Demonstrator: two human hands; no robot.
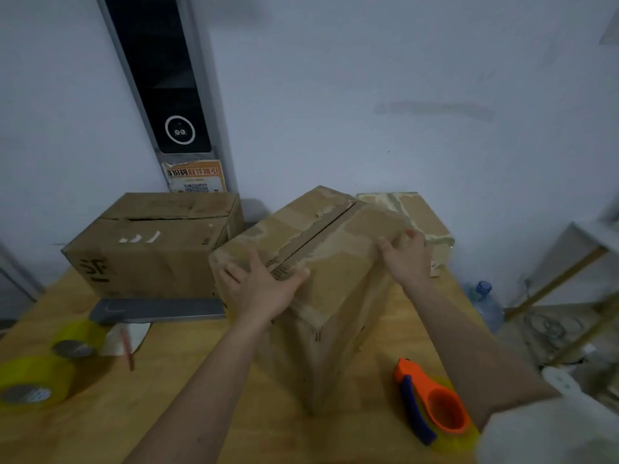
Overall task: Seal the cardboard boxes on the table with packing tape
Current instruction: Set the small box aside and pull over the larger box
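Note:
A tall cardboard box [338, 262] stands in the middle of the wooden table [201, 380], its top flaps folded down with a seam running along the middle. My left hand [264, 283] grips the near-left top edge of this box. My right hand [407, 254] holds its right top edge. An orange tape dispenser [432, 400] with a blue handle and yellowish tape lies on the table at the near right, under my right forearm. A second cardboard box [150, 242] sits at the back left. A third box [422, 216] shows behind the middle one.
Two rolls of yellow tape [33, 380] [78, 336] lie at the table's left edge, with a white scrap and red pen beside them. A grey flat box [157, 309] lies before the left box. A water jug [485, 304] and metal rack [569, 296] stand right of the table.

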